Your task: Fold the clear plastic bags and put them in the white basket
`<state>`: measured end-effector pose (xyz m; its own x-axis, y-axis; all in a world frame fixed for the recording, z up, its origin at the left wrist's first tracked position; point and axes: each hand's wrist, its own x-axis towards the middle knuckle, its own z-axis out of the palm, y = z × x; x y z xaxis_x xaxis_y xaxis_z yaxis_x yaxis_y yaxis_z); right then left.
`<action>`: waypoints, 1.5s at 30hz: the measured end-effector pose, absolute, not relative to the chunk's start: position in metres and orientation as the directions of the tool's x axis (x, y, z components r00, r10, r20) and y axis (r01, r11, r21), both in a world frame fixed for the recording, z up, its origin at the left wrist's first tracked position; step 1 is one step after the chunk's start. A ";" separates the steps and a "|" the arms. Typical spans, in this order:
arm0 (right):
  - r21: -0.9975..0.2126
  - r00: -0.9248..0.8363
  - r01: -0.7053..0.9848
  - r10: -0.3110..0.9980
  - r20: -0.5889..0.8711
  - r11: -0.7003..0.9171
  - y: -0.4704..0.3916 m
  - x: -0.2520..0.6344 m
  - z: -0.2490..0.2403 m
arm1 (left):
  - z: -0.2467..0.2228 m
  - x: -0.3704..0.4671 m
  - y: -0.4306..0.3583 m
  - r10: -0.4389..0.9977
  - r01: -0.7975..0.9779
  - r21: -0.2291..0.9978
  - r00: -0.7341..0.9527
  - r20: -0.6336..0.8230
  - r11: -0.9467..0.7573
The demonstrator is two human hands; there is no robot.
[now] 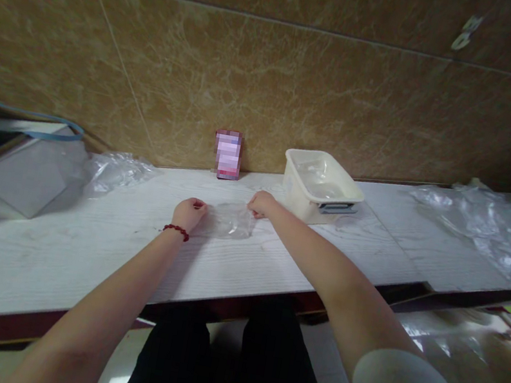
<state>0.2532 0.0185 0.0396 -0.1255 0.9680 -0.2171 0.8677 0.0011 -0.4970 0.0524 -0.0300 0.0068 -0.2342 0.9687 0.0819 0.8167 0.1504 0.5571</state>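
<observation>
— What have your hands got?

— Your left hand point(190, 213), the one with the red bead bracelet point(176, 230) at the wrist, has its fingers curled down on the left edge of a small clear plastic bag point(232, 220). Your right hand point(260, 203) has its fingers closed on the bag's upper right corner. Whether either pinch is tight, I cannot tell at this size.

— And where does that bag lie?

— Flat on the white wood-grain table point(78, 253), between your two hands, near the table's far edge. Just beside your right hand stands a cream rectangular plastic tub point(321, 184) with a grey handle.

— What else is around you?

— A small pink and purple packet point(227, 154), blurred, leans against the brown marble-look wall point(208, 66). Crumpled clear plastic film point(114, 171) lies well to your left, and a larger spread of clear plastic sheeting point(485, 227) well to your right.
</observation>
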 end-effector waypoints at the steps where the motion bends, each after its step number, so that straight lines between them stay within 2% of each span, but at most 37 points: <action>1: -0.471 -0.128 0.882 0.963 -0.238 0.001 0.019 0.253 0.039 | 0.008 0.053 -0.029 0.973 0.841 0.525 -0.211 0.092 0.133; 3: -0.420 -0.132 0.907 0.955 -0.266 0.008 0.019 0.251 0.038 | 0.009 0.055 -0.028 0.978 0.878 0.468 -0.176 0.113 0.104; 6: -0.356 -0.126 0.934 0.967 -0.222 0.040 0.014 0.248 0.037 | 0.008 0.055 -0.025 0.982 0.910 0.409 -0.135 0.132 0.070; 10: -0.313 -0.106 0.948 0.986 -0.132 0.060 0.000 0.245 0.033 | 0.010 0.051 -0.023 0.984 0.901 0.433 -0.104 0.147 0.031; 13: -0.292 -0.076 0.955 0.992 -0.097 0.045 -0.008 0.242 0.029 | 0.019 0.054 -0.031 0.956 0.920 0.392 -0.101 0.277 -0.017; 15: -0.272 -0.066 0.961 0.995 -0.073 0.044 -0.011 0.240 0.027 | 0.025 0.063 -0.043 0.927 0.956 0.267 0.015 0.376 -0.124; 16: -0.262 -0.067 0.964 0.996 -0.065 0.048 -0.012 0.240 0.026 | 0.026 0.070 -0.051 0.917 0.959 0.196 0.119 0.380 -0.206; 18: -0.251 -0.078 0.966 0.996 -0.054 0.062 -0.012 0.239 0.025 | 0.023 0.084 -0.065 0.897 0.926 0.098 0.323 0.301 -0.366; 20: -0.246 -0.076 0.967 0.996 -0.048 0.062 -0.012 0.240 0.024 | 0.015 0.096 -0.076 0.893 0.916 0.046 0.376 0.249 -0.399; 26: -0.258 -0.031 0.966 0.999 -0.013 0.026 -0.009 0.238 0.017 | -0.005 0.101 -0.079 0.920 0.939 0.042 0.324 0.222 -0.341; 33: -0.346 -0.026 0.938 0.996 -0.082 -0.004 -0.006 0.248 0.023 | -0.010 0.096 -0.075 0.927 0.942 0.040 0.321 0.196 -0.334; 35: -0.355 -0.021 0.935 0.999 -0.024 0.011 -0.009 0.252 0.030 | -0.011 0.097 -0.075 0.927 0.941 0.041 0.321 0.197 -0.335; 37: -0.332 -0.049 0.939 0.991 0.123 0.087 -0.016 0.249 0.036 | -0.011 0.097 -0.076 0.925 0.940 0.042 0.324 0.200 -0.339; 39: -0.292 -0.152 0.929 0.953 0.261 0.228 -0.026 0.239 0.036 | -0.011 0.097 -0.077 0.921 0.938 0.035 0.332 0.203 -0.345; 40: -0.287 -0.228 0.907 0.932 0.280 0.309 -0.032 0.231 0.033 | -0.010 0.096 -0.077 0.920 0.937 0.027 0.335 0.202 -0.348; 43: -0.308 -0.356 0.865 0.917 0.177 0.395 -0.046 0.210 0.015 | -0.010 0.095 -0.078 0.923 0.937 0.002 0.343 0.174 -0.349; 45: -0.316 -0.348 0.874 0.929 0.127 0.370 -0.050 0.204 0.002 | -0.010 0.095 -0.078 0.930 0.940 -0.008 0.340 0.141 -0.342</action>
